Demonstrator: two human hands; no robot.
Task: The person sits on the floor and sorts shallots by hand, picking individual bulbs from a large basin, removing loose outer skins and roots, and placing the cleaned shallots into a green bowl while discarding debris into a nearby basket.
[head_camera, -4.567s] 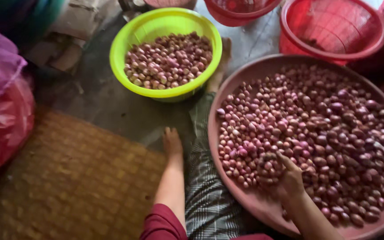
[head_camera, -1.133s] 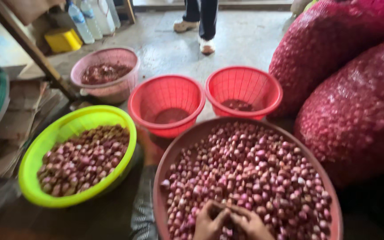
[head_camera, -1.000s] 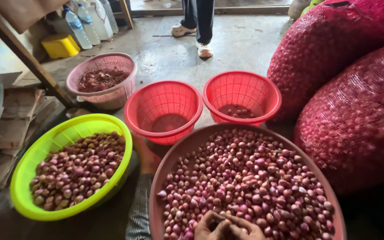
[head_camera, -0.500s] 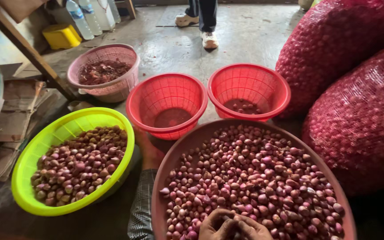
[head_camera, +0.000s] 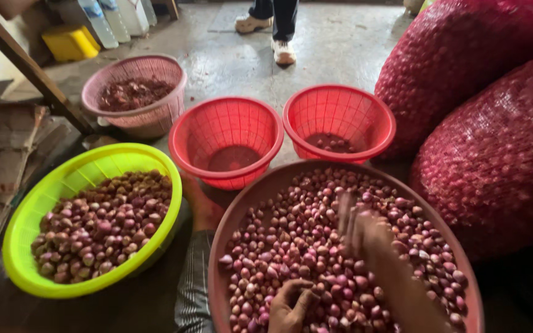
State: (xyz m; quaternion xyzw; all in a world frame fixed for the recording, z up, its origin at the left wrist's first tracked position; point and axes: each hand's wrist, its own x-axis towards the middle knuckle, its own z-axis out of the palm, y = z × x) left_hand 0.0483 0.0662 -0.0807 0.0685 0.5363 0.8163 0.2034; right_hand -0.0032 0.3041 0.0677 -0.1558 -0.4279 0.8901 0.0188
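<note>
Since earlier, our right hand (head_camera: 365, 231) lifts, blurred, grip unclear; left hand (head_camera: 291, 305) fingers curl on shallots (head_camera: 291, 246). Better: pick singly, toss gently.

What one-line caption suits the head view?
Two hands, left hand and blurred right hand, sort shallots in a brown basin beside coloured baskets.

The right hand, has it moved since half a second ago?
Yes. The right hand rose from the tray's near edge toward the middle of the shallot tray, blurred in motion.
</note>
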